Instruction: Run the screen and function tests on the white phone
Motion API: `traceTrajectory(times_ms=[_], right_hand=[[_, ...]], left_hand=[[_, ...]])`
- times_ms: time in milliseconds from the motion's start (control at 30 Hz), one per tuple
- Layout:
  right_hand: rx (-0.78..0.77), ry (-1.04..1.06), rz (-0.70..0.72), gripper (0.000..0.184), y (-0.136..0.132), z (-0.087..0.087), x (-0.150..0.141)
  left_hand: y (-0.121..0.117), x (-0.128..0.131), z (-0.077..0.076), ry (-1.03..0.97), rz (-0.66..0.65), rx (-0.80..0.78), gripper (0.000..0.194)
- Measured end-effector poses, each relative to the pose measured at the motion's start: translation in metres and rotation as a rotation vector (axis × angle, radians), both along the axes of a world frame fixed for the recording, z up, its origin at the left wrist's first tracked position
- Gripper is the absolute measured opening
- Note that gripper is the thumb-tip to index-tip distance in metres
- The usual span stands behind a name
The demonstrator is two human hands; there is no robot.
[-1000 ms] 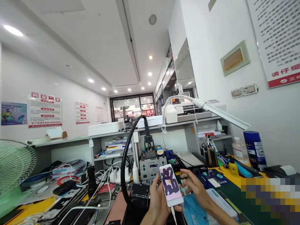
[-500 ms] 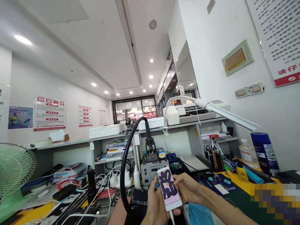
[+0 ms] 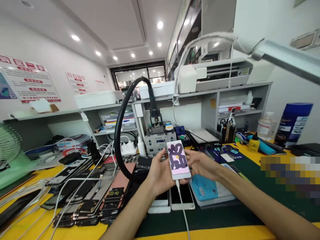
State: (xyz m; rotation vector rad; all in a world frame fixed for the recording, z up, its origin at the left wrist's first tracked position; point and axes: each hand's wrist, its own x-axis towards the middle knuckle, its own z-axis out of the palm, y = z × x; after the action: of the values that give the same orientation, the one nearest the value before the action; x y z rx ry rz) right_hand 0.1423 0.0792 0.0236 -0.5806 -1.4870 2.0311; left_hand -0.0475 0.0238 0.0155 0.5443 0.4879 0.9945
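A white smartphone [image 3: 178,160] with a lit pink-and-black screen is held upright, tilted toward me, above the bench. My left hand [image 3: 160,173] cradles it from the left and below, its thumb off the left edge. At the phone's right edge my right hand [image 3: 202,164] grips it with curled fingers, partly hidden behind it. A white charging cable [image 3: 183,208] is plugged into its bottom end and runs down toward me. Beneath the hands lie two more phones, one a white-edged phone [image 3: 183,196] with a dark screen. A blue packaged pad [image 3: 203,186] lies to their right.
A black hot-air hose [image 3: 119,133] arches beside my left hand from a rework station [image 3: 158,142]. Stacked phone parts [image 3: 113,200] and loose cables [image 3: 62,200] cover the left side. A yellow bottle [image 3: 253,144] and a blue spray can [image 3: 293,125] stand at right; a lamp [image 3: 290,58] overhangs.
My view has tipped down and shows more of the bench. Both hands stay on the phone, which appears higher in the picture. The screen stays lit and the cable stays plugged in.
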Motion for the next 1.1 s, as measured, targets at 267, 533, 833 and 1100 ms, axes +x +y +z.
traceTrajectory(times_ms=[267, 533, 833, 1100], right_hand=[[0.084, -0.083, -0.107, 0.056, -0.001, -0.008, -0.007], [0.151, -0.164, -0.259, 0.042, -0.006, -0.011, -0.014], [0.099, -0.193, -0.403, 0.026, -0.012, -0.017, -0.020], [0.038, -0.085, -0.299, 0.031, -0.007, -0.012, -0.015]], left_hand=[[-0.003, 0.003, -0.002, -0.014, 0.033, 0.002, 0.062], [-0.010, 0.014, 0.001, -0.010, 0.087, 0.029, 0.059], [-0.015, 0.024, -0.001, 0.033, 0.105, 0.023, 0.056], [-0.016, 0.022, 0.002, -0.001, 0.113, 0.024, 0.061]])
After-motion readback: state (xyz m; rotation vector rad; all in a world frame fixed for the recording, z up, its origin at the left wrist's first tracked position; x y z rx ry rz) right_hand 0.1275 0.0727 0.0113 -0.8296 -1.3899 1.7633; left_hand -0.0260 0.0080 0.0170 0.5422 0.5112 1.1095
